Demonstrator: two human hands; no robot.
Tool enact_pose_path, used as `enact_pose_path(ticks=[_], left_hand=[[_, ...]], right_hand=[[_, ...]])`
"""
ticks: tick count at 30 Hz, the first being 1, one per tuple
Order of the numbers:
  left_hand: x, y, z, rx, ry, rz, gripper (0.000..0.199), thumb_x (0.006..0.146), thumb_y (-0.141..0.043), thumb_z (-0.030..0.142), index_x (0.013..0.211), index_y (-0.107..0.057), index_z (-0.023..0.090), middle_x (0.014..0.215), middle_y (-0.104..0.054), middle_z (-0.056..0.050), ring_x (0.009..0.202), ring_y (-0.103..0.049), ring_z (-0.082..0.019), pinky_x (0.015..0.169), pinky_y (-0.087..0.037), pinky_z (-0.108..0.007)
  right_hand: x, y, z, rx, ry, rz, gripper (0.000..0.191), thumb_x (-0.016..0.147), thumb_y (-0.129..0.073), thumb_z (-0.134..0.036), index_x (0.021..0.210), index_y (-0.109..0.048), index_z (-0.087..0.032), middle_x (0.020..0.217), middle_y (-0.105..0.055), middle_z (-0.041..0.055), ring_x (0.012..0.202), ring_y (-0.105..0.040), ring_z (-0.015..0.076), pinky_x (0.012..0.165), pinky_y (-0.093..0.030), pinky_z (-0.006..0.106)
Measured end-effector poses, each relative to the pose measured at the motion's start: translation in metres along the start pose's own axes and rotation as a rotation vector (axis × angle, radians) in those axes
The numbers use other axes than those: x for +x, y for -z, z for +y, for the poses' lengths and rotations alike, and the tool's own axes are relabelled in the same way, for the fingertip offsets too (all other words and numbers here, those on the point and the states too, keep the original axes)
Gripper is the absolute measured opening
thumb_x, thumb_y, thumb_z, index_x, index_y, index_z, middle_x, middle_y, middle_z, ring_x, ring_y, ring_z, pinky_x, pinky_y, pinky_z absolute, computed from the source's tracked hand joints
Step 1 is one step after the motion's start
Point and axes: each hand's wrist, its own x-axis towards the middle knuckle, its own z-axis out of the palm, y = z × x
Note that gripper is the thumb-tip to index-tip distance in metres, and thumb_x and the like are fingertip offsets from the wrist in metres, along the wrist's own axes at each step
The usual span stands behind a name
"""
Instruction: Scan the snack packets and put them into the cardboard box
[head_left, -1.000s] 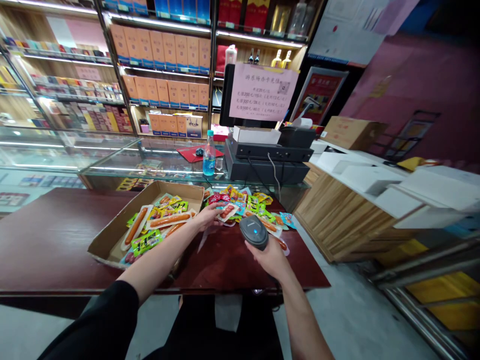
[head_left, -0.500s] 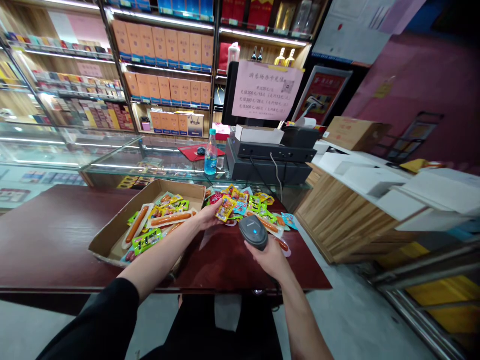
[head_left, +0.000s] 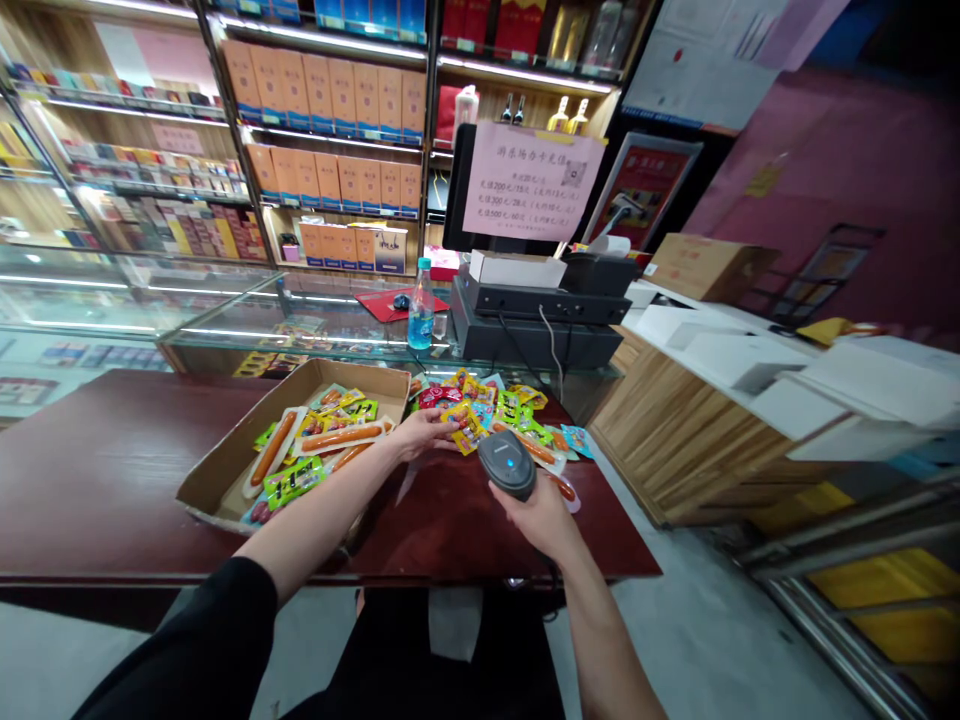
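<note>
Between the fingers of my left hand (head_left: 424, 434) is a small yellow snack packet (head_left: 465, 428), tilted toward the scanner. My right hand (head_left: 541, 512) is wrapped round a dark grey barcode scanner (head_left: 508, 462) with a blue light on top; its handle is hidden by the hand. Just behind both hands lies a pile of red, green, blue and yellow snack packets (head_left: 513, 406). A packed sausage (head_left: 561, 486) lies partly behind the scanner. Left of my left hand stands a shallow cardboard box (head_left: 217, 468) holding wrapped sausages (head_left: 274, 448) and green packets (head_left: 295, 482).
The dark red table (head_left: 97, 470) meets a glass counter (head_left: 322, 310) at the back. On the counter stand a blue drink bottle (head_left: 421, 318), a monitor with a pink sign (head_left: 534, 185) and a black cash drawer (head_left: 517, 340). A wooden cabinet (head_left: 675, 430) stands to the right.
My left hand has turned the yellow packet and shifted it slightly right and down, nearer the scanner. The right hand and scanner have hardly moved.
</note>
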Motion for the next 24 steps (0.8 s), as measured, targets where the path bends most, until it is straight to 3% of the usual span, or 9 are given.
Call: enact_pose_path(ticks=[8, 13, 24], left_hand=[[0.001, -0.0011, -0.0036, -0.028, -0.027, 0.027, 0.054, 0.059, -0.086, 0.018, 0.098, -0.049, 0.017, 0.083, -0.069, -0.001, 0.08, -0.07, -0.019, 0.081, -0.058, -0.045], [0.0023, 0.0001, -0.0055, -0.013, -0.042, 0.005, 0.053, 0.058, -0.086, 0.019, 0.095, -0.048, 0.017, 0.085, -0.068, -0.001, 0.082, -0.07, -0.019, 0.081, -0.058, -0.044], [-0.0024, -0.0054, -0.0016, 0.015, -0.033, -0.031, 0.05, 0.059, -0.085, 0.016, 0.09, -0.046, 0.017, 0.081, -0.068, -0.002, 0.075, -0.07, -0.018, 0.07, -0.06, -0.036]], right_hand=[[-0.0011, -0.0023, 0.0059, 0.008, 0.007, 0.014, 0.029, 0.077, -0.062, -0.038, 0.097, -0.069, -0.019, 0.077, -0.074, 0.0063, 0.078, -0.071, 0.0271, 0.065, -0.055, 0.033], [-0.0012, -0.0028, 0.0053, 0.005, 0.003, 0.011, 0.03, 0.077, -0.062, -0.038, 0.099, -0.069, -0.019, 0.08, -0.074, 0.0071, 0.081, -0.071, 0.0274, 0.067, -0.055, 0.033], [-0.0023, -0.0067, 0.0101, 0.05, 0.024, -0.066, 0.035, 0.08, -0.062, -0.035, 0.108, -0.065, -0.015, 0.102, -0.073, 0.0108, 0.099, -0.067, 0.0277, 0.088, -0.051, 0.038]])
